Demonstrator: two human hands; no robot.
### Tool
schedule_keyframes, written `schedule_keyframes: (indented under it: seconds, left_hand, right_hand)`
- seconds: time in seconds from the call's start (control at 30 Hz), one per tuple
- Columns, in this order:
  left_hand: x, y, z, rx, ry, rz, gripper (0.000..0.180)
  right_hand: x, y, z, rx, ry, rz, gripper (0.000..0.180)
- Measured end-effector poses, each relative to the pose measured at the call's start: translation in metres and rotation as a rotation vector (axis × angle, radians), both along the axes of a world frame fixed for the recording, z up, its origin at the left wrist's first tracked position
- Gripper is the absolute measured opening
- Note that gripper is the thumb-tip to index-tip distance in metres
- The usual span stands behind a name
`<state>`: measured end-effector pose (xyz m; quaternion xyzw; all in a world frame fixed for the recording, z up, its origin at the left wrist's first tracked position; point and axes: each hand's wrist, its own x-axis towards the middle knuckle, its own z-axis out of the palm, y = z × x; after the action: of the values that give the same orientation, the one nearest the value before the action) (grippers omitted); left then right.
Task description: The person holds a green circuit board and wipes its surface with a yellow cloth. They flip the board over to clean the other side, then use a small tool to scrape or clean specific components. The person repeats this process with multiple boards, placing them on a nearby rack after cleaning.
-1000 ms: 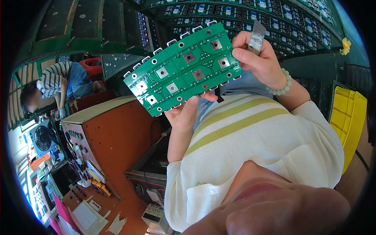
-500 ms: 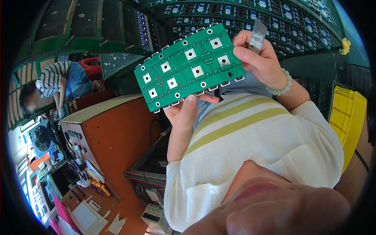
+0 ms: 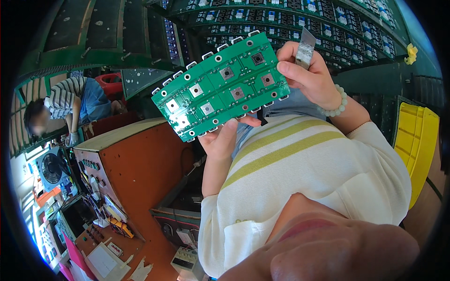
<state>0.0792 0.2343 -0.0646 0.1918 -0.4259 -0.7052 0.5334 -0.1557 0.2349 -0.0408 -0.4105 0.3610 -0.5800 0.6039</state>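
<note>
A green circuit board [image 3: 220,84] is held up in front of my body, tilted with its left end lower. Square silvery pads with dark centres and ringed holes cover the side facing me. Metal loops stick out along both long edges. My left hand [image 3: 224,139] grips the lower long edge, its thumb on the face and some fingers hidden beneath. At the right end, my right hand [image 3: 307,77] pinches the board between thumb and fingers. A thin, flat, silvery blade-like strip [image 3: 305,49] is also tucked in that hand, pointing up.
Racks of similar boards [image 3: 281,21] fill the far side. To the left stands an orange-brown wooden cabinet [image 3: 140,164], with a cluttered bench, a fan [image 3: 54,166] and a yellow multimeter [image 3: 120,228]. Another person [image 3: 70,100] bends over at far left. A yellow plastic crate [image 3: 412,150] is at right.
The board has tilted and shifted slightly left, so bright glare now falls on its left pads while the right pads look duller. Both hands keep their hold.
</note>
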Motion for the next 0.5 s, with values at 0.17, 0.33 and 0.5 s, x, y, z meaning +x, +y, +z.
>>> schedule_keyframes:
  seconds: [0.17,0.33,0.5]
  left_hand:
    - [0.0057,-0.0035,-0.0073,-0.057,-0.008,-0.061,0.051]
    - [0.0042,-0.0024,-0.0065,-0.076,-0.001,-0.029,0.051]
    - [0.0013,-0.0043,-0.0042,-0.085,0.031,-0.044,0.049]
  right_hand:
    - [0.0001,0.0002,0.0009,0.017,-0.014,0.005,0.009]
    - [0.0009,0.0003,-0.0011,0.021,-0.018,0.0,0.009]
    - [0.0017,-0.0001,-0.0013,0.009,-0.008,-0.01,0.009]
